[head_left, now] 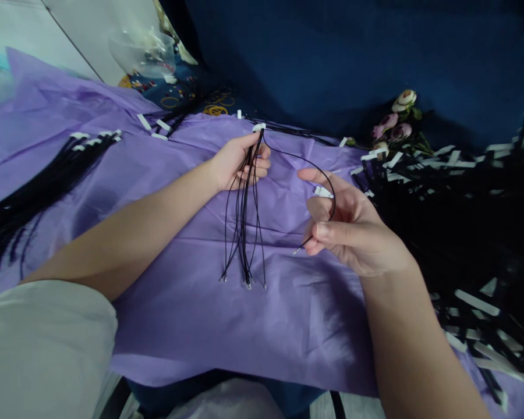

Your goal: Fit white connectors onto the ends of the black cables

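Note:
My left hand is closed round the top of a bundle of thin black wires, just below a white connector. The wires hang down over purple sheeting, and small metal terminals tip their lower ends. One black wire leaves the bundle and curves across to my right hand. Thumb and fingers there pinch it near its end, so a metal terminal pokes out below them. A small white plastic piece shows between the fingers of that hand; whether it is held or lies behind them I cannot tell.
Purple sheeting covers the table. Black wire bundles with white connectors lie at left. A large heap of similar wires fills the right side. Artificial flowers, yellow rubber bands and a clear bowl sit at the back.

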Motion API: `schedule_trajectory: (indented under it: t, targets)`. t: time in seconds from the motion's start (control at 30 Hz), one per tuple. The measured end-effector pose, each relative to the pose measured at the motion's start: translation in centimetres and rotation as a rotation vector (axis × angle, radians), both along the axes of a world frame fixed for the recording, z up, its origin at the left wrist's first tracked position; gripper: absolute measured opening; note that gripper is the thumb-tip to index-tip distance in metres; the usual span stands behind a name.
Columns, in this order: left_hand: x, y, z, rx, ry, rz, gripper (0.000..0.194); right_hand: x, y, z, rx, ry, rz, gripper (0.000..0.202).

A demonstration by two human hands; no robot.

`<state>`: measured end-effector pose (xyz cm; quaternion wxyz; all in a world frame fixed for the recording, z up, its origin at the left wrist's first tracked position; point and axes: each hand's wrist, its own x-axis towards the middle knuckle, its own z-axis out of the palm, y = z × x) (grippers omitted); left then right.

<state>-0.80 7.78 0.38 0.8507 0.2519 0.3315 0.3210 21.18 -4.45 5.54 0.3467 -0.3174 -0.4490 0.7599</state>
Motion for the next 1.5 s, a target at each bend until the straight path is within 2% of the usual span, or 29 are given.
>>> schedule_trajectory:
  t: [0.2,0.4,0.47,0.73,0.9,1.2,1.5]
  targets:
    - [0.0,0.0,0.0,-0.003,-0.010,0.001,0.037,0.2,0.4,-0.7,0.053,-0.172,-0.005,0.076]
    - [0.1,0.0,0.1,-0.018,0.036,-0.018,0.036,0.6,1.1,-2.3,-0.019,-0.351,0.242,0.069]
    - [0.1,0.0,0.1,-0.018,0.049,-0.024,0.037,0.6,1.1,-2.5,-0.017,-0.437,0.274,0.065]
    - [0.2,0.1,-0.1,-0.031,0.040,-0.030,0.037,0.3,1.4,-3.4,0.161,-0.704,0.118,0.065]
    - [0.1,0.2,-0.2,-0.043,0.018,-0.024,0.035,0.1,1.5,-3.7,0.150,-0.701,0.098,0.064]
    - [0.2,0.1,0.0,-0.031,0.029,-0.031,0.037,0.2,1.4,-3.2,0.146,-0.676,0.075,0.062]
    - [0.2,0.0,0.2,-0.030,0.040,-0.026,0.036,0.7,1.7,-3.7,0.139,-0.616,0.122,0.049]
